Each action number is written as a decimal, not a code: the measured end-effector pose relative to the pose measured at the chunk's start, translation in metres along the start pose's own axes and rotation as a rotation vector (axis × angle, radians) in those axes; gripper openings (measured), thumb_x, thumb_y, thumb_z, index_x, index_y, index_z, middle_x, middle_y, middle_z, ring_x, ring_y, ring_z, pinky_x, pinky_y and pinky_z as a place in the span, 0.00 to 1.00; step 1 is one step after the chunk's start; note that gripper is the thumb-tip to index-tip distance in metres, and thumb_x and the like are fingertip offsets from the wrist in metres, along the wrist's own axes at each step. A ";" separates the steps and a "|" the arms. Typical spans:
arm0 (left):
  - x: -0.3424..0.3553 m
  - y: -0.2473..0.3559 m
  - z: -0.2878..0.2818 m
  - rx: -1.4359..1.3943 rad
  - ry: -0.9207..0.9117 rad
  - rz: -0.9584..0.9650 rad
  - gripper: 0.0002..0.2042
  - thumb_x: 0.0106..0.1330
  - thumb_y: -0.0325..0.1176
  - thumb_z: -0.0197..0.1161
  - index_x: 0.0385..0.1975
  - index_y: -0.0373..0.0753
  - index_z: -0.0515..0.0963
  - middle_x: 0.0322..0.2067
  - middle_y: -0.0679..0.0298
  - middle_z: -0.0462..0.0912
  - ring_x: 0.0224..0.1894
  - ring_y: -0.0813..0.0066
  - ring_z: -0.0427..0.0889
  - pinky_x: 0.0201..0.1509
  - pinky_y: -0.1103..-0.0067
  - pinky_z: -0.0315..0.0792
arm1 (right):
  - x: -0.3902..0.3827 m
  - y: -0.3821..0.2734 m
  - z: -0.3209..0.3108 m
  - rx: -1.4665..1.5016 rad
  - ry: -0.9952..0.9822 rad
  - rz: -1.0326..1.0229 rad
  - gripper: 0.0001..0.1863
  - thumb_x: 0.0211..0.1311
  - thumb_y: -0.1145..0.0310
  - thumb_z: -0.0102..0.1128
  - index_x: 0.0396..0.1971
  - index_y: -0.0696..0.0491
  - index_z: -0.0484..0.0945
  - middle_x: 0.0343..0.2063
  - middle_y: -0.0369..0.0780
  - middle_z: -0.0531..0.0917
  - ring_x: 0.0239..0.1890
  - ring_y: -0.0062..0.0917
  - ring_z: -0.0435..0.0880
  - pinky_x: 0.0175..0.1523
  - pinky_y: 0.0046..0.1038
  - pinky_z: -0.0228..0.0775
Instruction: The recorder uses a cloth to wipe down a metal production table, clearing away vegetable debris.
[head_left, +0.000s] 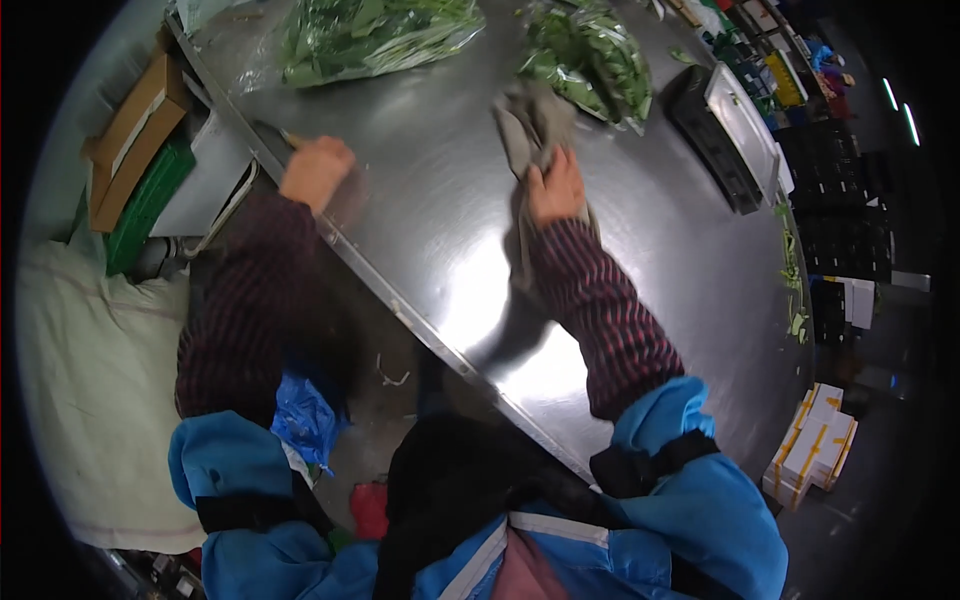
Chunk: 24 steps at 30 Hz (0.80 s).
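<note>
My left hand [318, 172] is at the near edge of the steel table [410, 200], closed on a small knife [284, 135] with a light handle; motion blurs it a little. My right hand [555, 190] grips a grey-brown cloth [530, 120] lying in a long bunch on the tabletop. Just beyond the cloth is a clear bag of leafy greens [590, 65], and a larger bag of greens [370, 35] lies further left along the top.
A digital-scale-like black and silver device [720, 135] sits at the right, near scattered leaves [790, 260]. Left are cardboard [140, 130], a green crate [150, 210] and a white sack [100, 400]. Black crates [840, 200] and white boxes [810, 450] stand beyond the table.
</note>
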<state>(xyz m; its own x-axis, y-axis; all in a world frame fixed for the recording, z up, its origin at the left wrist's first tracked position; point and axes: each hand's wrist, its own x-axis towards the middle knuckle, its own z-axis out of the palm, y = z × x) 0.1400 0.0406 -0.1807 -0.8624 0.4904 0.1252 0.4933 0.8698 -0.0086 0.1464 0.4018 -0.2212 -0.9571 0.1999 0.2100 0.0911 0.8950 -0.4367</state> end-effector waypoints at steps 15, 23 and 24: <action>-0.041 0.042 -0.064 -0.566 0.135 0.046 0.22 0.60 0.33 0.58 0.56 0.42 0.68 0.57 0.57 0.68 0.59 0.57 0.64 0.63 0.67 0.58 | -0.051 -0.119 0.018 0.522 -0.654 -1.057 0.21 0.33 0.77 0.61 0.34 0.44 0.78 0.46 0.33 0.79 0.51 0.31 0.74 0.55 0.37 0.62; -0.043 0.244 -0.040 -0.438 -0.381 0.731 0.36 0.57 0.47 0.60 0.65 0.44 0.55 0.66 0.56 0.51 0.66 0.46 0.48 0.67 0.60 0.50 | -0.204 0.045 -0.092 0.325 -0.646 -0.809 0.25 0.37 0.71 0.62 0.42 0.36 0.76 0.51 0.28 0.73 0.61 0.28 0.61 0.66 0.47 0.43; -0.048 0.270 -0.043 -0.457 -0.422 0.773 0.38 0.56 0.48 0.61 0.65 0.43 0.54 0.66 0.56 0.50 0.67 0.45 0.47 0.67 0.59 0.49 | -0.227 0.057 -0.114 0.253 -0.560 -0.791 0.24 0.39 0.71 0.61 0.42 0.36 0.76 0.53 0.28 0.71 0.63 0.29 0.59 0.66 0.49 0.41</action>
<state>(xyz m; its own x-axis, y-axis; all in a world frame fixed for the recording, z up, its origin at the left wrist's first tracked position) 0.3197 0.2500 -0.1460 -0.2108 0.9704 -0.1179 0.8566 0.2415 0.4560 0.4001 0.4527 -0.1937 -0.7152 -0.6908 0.1068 -0.6265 0.5657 -0.5362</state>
